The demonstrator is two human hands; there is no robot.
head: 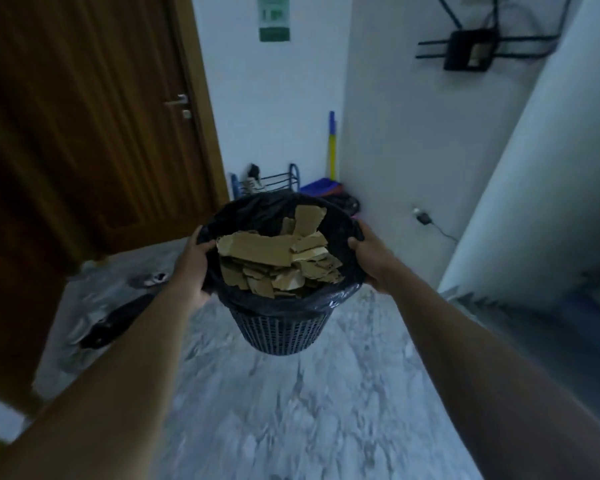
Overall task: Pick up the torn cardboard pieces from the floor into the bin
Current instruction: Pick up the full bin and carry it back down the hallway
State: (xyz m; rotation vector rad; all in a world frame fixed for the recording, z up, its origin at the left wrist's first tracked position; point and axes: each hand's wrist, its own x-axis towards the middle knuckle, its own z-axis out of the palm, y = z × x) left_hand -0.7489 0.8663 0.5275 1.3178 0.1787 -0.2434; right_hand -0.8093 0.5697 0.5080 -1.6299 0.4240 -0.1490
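Observation:
A dark slatted plastic bin lined with a black bag hangs in the air above the marble floor, held between both hands. Several torn brown cardboard pieces fill it almost to the rim. My left hand grips the left rim, thumb hooked over the bag's edge. My right hand grips the right rim the same way. I see no cardboard on the visible floor.
A wooden door stands at the left. Dark footwear lies on the floor at the left. A shoe rack, a broom with a yellow-and-blue handle and a purple dustpan stand against the far wall. A charger cable runs along the right wall.

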